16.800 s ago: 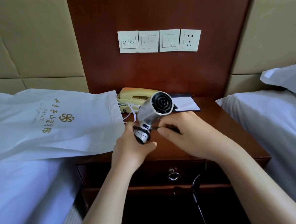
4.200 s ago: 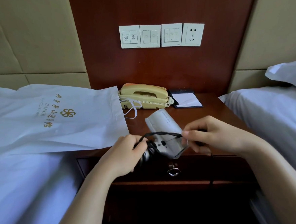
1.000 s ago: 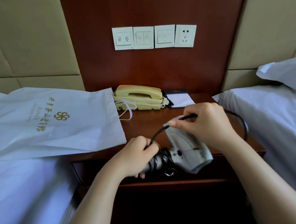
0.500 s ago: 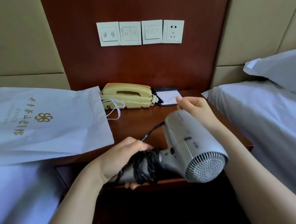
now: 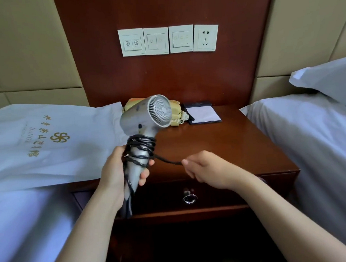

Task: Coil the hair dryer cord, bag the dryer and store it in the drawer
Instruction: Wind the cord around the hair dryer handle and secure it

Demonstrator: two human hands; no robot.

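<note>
One hair dryer [image 5: 144,117] in left hand [image 5: 113,172], cord [image 5: 142,146] in right hand [image 5: 208,169].

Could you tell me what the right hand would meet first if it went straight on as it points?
Pointing left along the cord it pinches, the right hand would probably meet the hair dryer's handle in the left hand; depth is unclear.

Hair dryer [image 5: 146,120] now raised upright in the left hand [image 5: 117,171], grille toward camera; right hand [image 5: 207,169] has drawn the cord [image 5: 142,149] rightward.
</note>
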